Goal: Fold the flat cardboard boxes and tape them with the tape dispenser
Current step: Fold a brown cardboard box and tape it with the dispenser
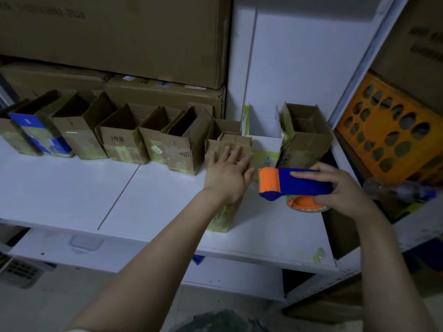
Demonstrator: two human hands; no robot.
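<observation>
**Status.** The left hand [227,173] lies flat, fingers straight and spread, pressing on the closed top flaps of a small cardboard box [221,218]. The box stands on the white shelf [72,188], forward of the back row. The right hand [342,188] is wrapped round the blue-and-orange tape dispenser [299,183]. Its orange nose is just beside the left fingertips. No tape appears to be on the seam yet.

**Risks.**
- The flaps are held by palm pressure alone. They would likely spring open if the palm lifts before the tape bites.
- The cutter end sits close to the left fingers, and a hurried stroke toward them could nick a finger.
- The box reaches toward the shelf's front edge. A hard push could slide or tip it off.
- A slack tape roll [304,208] could lay the tape wrinkled or off the seam.

**Surroundings and obstructions.**
- A row of open-topped folded boxes [119,142] lines the back, and the nearest one touches or nearly touches the box in hand.
- A white box [263,142] and a brown box [304,137] stand just behind the dispenser, limiting a forward stroke.
- A blurred plastic bottle [402,190] lies near the right wrist.
- An orange crate [388,135] sits at right, and large cartons [119,39] are stacked behind.
</observation>
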